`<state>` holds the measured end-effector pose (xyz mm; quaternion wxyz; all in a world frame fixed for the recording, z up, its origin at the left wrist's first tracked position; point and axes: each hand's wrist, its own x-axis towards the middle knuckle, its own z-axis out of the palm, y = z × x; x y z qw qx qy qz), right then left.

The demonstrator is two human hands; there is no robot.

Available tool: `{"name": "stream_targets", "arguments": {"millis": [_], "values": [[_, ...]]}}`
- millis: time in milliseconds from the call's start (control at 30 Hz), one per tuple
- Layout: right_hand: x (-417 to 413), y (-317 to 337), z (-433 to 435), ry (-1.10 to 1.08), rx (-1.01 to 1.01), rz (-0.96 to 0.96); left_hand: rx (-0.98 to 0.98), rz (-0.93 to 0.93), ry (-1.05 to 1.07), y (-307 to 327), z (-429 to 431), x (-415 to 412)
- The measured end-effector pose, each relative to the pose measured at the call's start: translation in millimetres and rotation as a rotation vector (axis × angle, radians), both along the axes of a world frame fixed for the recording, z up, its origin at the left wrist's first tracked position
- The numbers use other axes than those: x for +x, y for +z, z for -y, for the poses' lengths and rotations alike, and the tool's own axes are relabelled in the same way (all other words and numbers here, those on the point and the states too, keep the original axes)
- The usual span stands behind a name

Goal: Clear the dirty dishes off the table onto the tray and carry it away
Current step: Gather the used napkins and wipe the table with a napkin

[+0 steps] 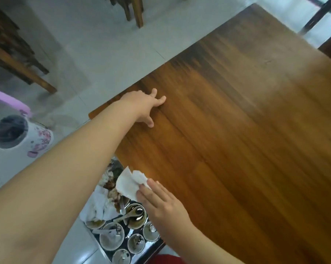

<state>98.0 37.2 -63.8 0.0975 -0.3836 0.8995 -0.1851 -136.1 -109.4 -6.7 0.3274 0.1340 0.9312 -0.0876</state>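
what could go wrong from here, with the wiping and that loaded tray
1. The right hand presses the napkin at the table edge, above the tray. A sweep off the edge could send crumbs past the tray onto the floor.
2. The tray is packed with bowls, and one seems to hold dark liquid and a spoon. An uneven lift may slide or spill them.
3. Scraps piled at its far end could fall off when carried.

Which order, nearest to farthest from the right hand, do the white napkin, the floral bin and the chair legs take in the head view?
1. White napkin, pressed under the right hand at the table edge.
2. Floral bin, low down at the left.
3. Chair legs, beyond the table's far edge, at the top.
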Motion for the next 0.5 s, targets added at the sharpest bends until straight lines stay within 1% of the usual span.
{"name": "stream_targets", "arguments": {"millis": [33,100,167,233,333,433,467,500], "values": [[8,-2,-12,0.051,-0.014,-0.01,0.007,0.014,0.009,0,0,1],[3,-7,-41,0.104,-0.042,-0.092,0.018,0.028,0.023,0,1,1],[-24,-8,-77,0.052,-0.023,-0.2,0.017,0.022,0.025,-1,3,1],[-63,-10,-123,-0.111,0.033,-0.299,0.016,0.019,0.025,-2,2,1],[-107,-12,-175,-0.451,0.141,-0.305,-0.008,-0.006,0.008,0,-1,2],[-97,-14,-158,-0.723,0.092,-0.268,-0.012,-0.02,0.02,-1,-4,3],[-83,-14,-140,-0.757,0.045,-0.259,-0.009,-0.022,0.054,-1,-3,5],[-62,-15,-123,-0.738,-0.014,-0.252,-0.008,-0.037,0.077,-1,-4,8]]}}
